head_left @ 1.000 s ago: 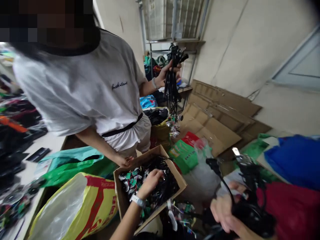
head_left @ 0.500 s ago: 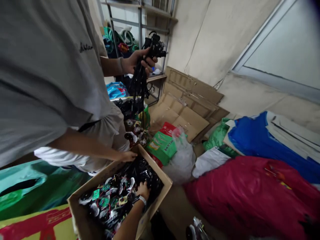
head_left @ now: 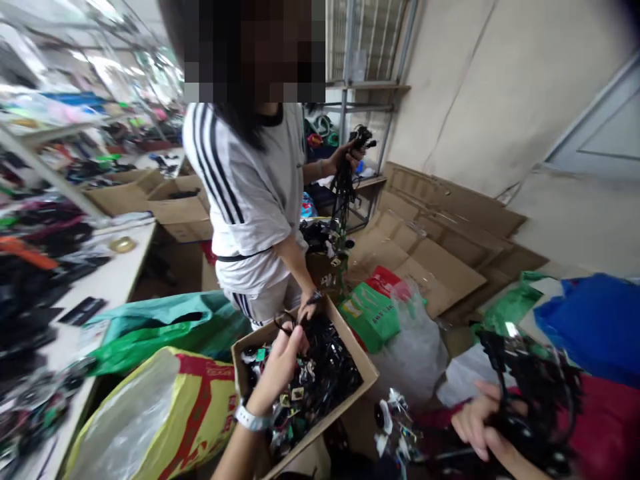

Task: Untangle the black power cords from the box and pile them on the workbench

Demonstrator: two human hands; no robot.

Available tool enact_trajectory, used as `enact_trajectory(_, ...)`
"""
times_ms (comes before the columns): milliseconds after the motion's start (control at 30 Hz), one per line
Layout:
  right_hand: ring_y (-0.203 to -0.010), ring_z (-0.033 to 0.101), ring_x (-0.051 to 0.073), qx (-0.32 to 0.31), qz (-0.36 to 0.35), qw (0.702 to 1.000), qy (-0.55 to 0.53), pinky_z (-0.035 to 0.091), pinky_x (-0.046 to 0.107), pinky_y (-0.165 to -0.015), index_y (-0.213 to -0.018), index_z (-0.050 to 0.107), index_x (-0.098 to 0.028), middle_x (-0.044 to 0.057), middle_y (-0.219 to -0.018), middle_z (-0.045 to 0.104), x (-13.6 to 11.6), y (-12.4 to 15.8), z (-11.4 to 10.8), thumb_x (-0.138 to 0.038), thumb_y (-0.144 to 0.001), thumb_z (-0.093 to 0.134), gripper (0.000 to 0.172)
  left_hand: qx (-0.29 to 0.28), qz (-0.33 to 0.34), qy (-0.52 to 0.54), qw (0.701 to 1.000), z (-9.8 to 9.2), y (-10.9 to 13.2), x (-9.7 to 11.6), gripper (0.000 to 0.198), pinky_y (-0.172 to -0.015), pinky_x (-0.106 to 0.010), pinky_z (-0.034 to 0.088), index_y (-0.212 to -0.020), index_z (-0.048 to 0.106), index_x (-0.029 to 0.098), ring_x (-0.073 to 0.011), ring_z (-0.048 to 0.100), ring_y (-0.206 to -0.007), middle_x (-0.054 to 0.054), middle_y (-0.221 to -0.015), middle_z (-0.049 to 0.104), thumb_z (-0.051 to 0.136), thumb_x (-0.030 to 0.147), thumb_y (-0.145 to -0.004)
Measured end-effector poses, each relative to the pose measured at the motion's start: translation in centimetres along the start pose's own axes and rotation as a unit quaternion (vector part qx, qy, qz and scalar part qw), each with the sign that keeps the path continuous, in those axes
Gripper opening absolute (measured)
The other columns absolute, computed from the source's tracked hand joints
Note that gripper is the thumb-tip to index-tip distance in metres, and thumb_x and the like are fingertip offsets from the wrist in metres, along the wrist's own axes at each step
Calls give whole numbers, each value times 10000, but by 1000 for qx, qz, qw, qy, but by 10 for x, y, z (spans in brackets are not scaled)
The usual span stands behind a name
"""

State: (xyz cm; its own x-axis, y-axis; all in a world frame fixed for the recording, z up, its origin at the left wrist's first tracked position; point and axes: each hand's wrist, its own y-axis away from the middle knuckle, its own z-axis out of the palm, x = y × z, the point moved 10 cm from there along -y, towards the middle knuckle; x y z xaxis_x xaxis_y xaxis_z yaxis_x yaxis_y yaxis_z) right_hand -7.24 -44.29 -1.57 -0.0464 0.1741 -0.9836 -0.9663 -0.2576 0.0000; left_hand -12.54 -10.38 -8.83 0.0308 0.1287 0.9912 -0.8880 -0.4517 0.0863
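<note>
My left hand (head_left: 283, 361) is raised over a cardboard box (head_left: 363, 365) full of black cables and small green circuit parts, fingers pinched on a black cable (head_left: 284, 325) lifted out of the pile. A white watch is on that wrist. My right hand (head_left: 479, 427) at the lower right grips a tangled bundle of black cables (head_left: 535, 400). A co-worker in a white striped shirt (head_left: 245, 193) stands behind the box, one hand (head_left: 309, 308) at its far rim, the other holding up a bunch of black cables (head_left: 345, 180).
A yellow and red sack (head_left: 150, 420) lies left of the box, green bags (head_left: 165, 327) behind it. Flattened cardboard (head_left: 425, 247) leans at the wall. Red (head_left: 610, 427) and blue (head_left: 595, 320) bags sit at right. A cluttered bench (head_left: 60, 287) runs along the left.
The view swung back left and up. My left hand rose out of the box pinching a cable. My right hand with its bundle came back into view. The co-worker straightened up.
</note>
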Motion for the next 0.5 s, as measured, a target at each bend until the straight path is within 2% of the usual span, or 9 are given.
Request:
enact_trajectory(67,-471,510,163,-25,-19,999,-26,463,319,-471,-860,672,-229,5,-536,567,-8,-11,15,-365,-669,794,264,-23,52,107,993,1,9,60,388,-589,-243,392,-766,394,217,-104,390,-598,63,-660,380,618,524,-843)
enact_trajectory(100,-501,524,161,-29,-30,999,-33,479,320,-501,-917,672,-226,6,-575,583,-12,-16,23,-350,-671,797,303,-48,68,107,991,6,15,86,336,-622,-247,413,-801,418,212,-106,430,-623,57,-683,413,602,485,-871)
enact_trajectory(167,-582,567,171,-43,-48,997,-30,511,332,-579,-996,665,-213,21,-668,624,-19,-24,41,-328,-679,801,363,-100,95,35,990,26,33,131,274,-711,-266,449,-829,490,188,-122,520,-704,18,-735,519,537,440,-925)
enact_trajectory(233,-661,599,182,-70,-70,995,-16,526,333,-640,-977,673,-197,42,-752,655,-27,-30,64,-329,-712,782,316,-138,104,-34,984,50,50,160,276,-858,-307,468,-934,584,154,-170,592,-896,-65,-936,630,475,405,-961)
enact_trajectory(300,-733,623,182,-100,-95,990,5,533,305,-682,-910,682,-201,44,-819,675,-37,-34,87,-324,-744,760,221,-179,105,-56,977,78,65,174,317,-1002,-358,438,-1132,599,152,-221,569,-1125,-109,-1194,616,448,382,-974)
enact_trajectory(367,-843,650,191,-126,-116,985,31,547,287,-762,-918,694,-218,39,-910,699,-47,-35,107,-298,-731,773,217,-215,121,-83,966,105,74,180,371,-1091,-378,384,-1282,540,172,-232,501,-1257,-99,-1330,560,438,359,-979)
enact_trajectory(500,-988,669,237,-153,-109,982,36,568,312,-862,-1079,689,-235,57,-1071,715,-52,-34,126,-254,-671,805,424,-252,180,-176,934,142,83,178,462,-1147,-352,323,-1400,410,107,-220,458,-1306,-137,-1407,491,371,314,-989)
